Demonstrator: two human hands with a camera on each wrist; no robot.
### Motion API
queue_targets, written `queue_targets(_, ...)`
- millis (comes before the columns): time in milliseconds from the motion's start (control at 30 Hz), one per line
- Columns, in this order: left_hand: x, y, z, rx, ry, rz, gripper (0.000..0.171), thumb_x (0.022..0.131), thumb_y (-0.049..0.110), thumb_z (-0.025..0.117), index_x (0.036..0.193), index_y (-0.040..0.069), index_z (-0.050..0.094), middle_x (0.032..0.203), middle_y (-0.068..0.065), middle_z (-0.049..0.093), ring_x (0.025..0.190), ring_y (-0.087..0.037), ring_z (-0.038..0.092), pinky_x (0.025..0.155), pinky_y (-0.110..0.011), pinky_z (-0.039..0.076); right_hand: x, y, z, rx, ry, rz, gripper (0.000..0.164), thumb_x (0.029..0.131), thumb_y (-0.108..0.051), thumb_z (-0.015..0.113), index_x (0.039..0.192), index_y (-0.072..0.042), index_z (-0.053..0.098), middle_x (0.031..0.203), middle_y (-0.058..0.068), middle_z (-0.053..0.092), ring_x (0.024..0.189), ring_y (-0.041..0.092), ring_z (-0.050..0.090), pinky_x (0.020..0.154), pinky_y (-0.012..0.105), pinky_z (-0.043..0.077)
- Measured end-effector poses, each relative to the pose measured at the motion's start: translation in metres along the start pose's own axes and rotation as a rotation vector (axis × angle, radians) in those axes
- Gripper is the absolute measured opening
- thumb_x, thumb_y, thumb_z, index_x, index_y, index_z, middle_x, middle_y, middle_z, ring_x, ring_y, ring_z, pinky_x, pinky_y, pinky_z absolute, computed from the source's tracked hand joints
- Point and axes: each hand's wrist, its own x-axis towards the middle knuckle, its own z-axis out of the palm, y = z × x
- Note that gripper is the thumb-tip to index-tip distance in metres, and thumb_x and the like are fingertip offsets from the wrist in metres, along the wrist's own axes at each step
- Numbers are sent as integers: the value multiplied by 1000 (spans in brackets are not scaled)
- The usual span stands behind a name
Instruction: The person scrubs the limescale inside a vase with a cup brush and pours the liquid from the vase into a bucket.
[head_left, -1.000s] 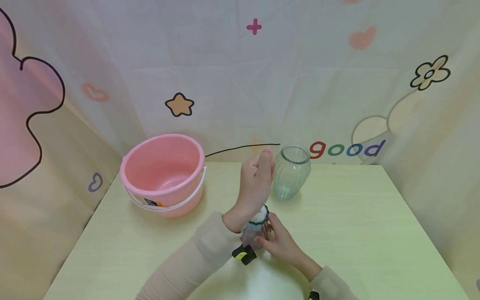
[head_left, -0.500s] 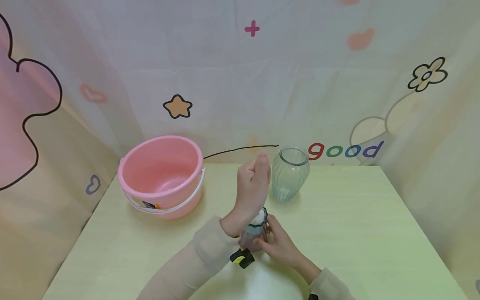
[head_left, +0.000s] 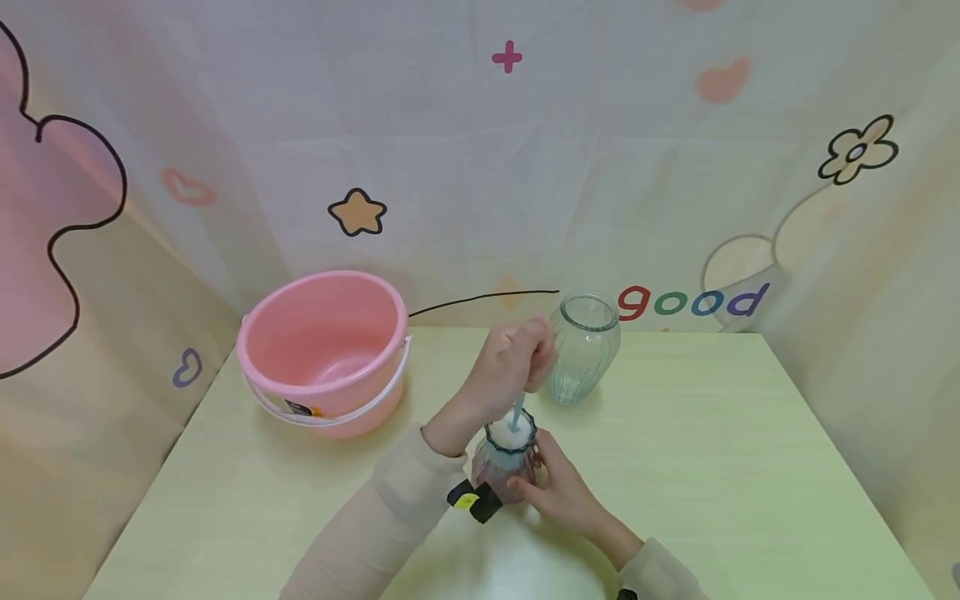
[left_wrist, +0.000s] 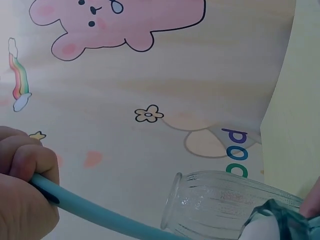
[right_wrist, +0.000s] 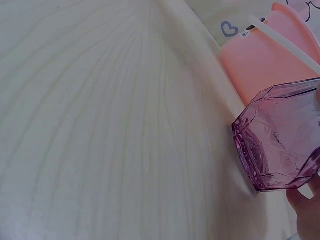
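Observation:
In the head view my left hand (head_left: pixel 517 358) grips the light blue handle (head_left: pixel 518 407) of what looks like a bottle brush, above a small fluted glass vase (head_left: pixel 491 467). The vase is teal at its wavy rim and purple below. White brush head material fills its mouth; how deep it reaches is hidden. My right hand (head_left: pixel 566 492) holds the vase from the right side, thumb in front. The left wrist view shows the fist (left_wrist: pixel 27 185) around the handle (left_wrist: pixel 100 207). In the right wrist view the purple faceted base (right_wrist: pixel 280 137) is tilted, with fingers (right_wrist: pixel 305 212) at its edge.
A pink bucket (head_left: pixel 322 333) with a white handle stands at the back left of the pale table (head_left: pixel 712 467). Behind my hands, near the back edge, is a clear ribbed glass jar (head_left: pixel 585 362). A printed curtain (head_left: pixel 450 167) surrounds the table.
My left fist has tipped forward and come down slightly, so the light blue handle and the vase's mouth now show in the head view. The right hand keeps its hold on the vase.

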Motion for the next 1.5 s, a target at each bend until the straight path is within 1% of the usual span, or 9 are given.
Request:
queue_targets(67, 1, 0, -3, -51, -38, -19, 40, 92, 28, 31, 58, 8, 28, 48, -1, 21, 41, -18, 16, 39, -28, 15, 0, 2, 1, 2, 5, -6, 56, 77, -6, 68, 124, 0, 37, 117, 13, 47, 99, 18, 46, 78, 39, 46)
queue_targets(300, 4, -4, -12, -184, -170, -46, 34, 89, 22, 30, 56, 14, 26, 47, 2, 18, 39, -14, 13, 38, -28, 11, -5, 43, 11, 32, -12, 59, 62, 80, -25, 68, 130, -15, 34, 124, 3, 44, 105, 17, 45, 82, 38, 44)
queue_targets(533, 6, -7, -16, -209, -285, -53, 36, 88, 23, 28, 53, 17, 26, 46, 1, 16, 37, -13, 13, 37, -28, 10, -5, 45, 11, 33, -14, 51, 62, 81, -34, 66, 131, -19, 32, 125, 1, 43, 105, 17, 44, 82, 39, 44)
queue_targets(700, 7, -9, -17, -227, -294, -48, 37, 90, 23, 27, 53, 18, 26, 45, 2, 16, 37, -13, 14, 37, -28, 10, -5, 45, 12, 36, -11, 68, 62, 80, -31, 67, 131, -21, 33, 126, 1, 43, 108, 16, 44, 84, 41, 44)
queue_targets(867, 5, -11, -13, -187, -177, -30, 37, 91, 24, 29, 55, 14, 26, 46, 2, 19, 38, -14, 14, 38, -28, 12, -4, 45, 13, 19, -3, 38, 59, 81, -28, 67, 129, -18, 35, 122, 2, 44, 105, 16, 45, 82, 39, 44)
queue_targets(1100, -1, -11, -1, -28, 95, 26, 44, 93, 34, 32, 58, 8, 29, 47, -1, 23, 40, -19, 17, 38, -29, 15, -3, 45, 12, 11, 5, 13, 58, 81, -25, 67, 128, -15, 35, 120, 3, 45, 101, 15, 45, 80, 36, 45)
queue_targets(1200, -4, -12, 4, 37, 185, 47, 48, 95, 36, 32, 56, 8, 30, 45, -3, 24, 38, -21, 19, 38, -29, 17, -3, 46, 12, 10, 6, 16, 58, 81, -25, 67, 128, -15, 35, 118, 1, 45, 98, 15, 45, 79, 34, 45)
queue_targets(1400, -9, -17, 10, 164, 309, 52, 53, 95, 40, 32, 53, 8, 30, 44, -6, 26, 38, -23, 23, 37, -29, 18, -4, 46, 13, 9, 8, 4, 57, 81, -28, 67, 127, -15, 36, 117, 1, 45, 99, 15, 45, 79, 35, 45)
queue_targets(1500, -15, -26, 9, 204, 354, 4, 53, 96, 38, 31, 52, 8, 29, 44, -4, 26, 37, -21, 23, 37, -28, 17, -4, 47, 15, 18, 15, 6, 56, 81, -24, 67, 127, -15, 36, 117, 1, 45, 99, 14, 45, 80, 35, 45)
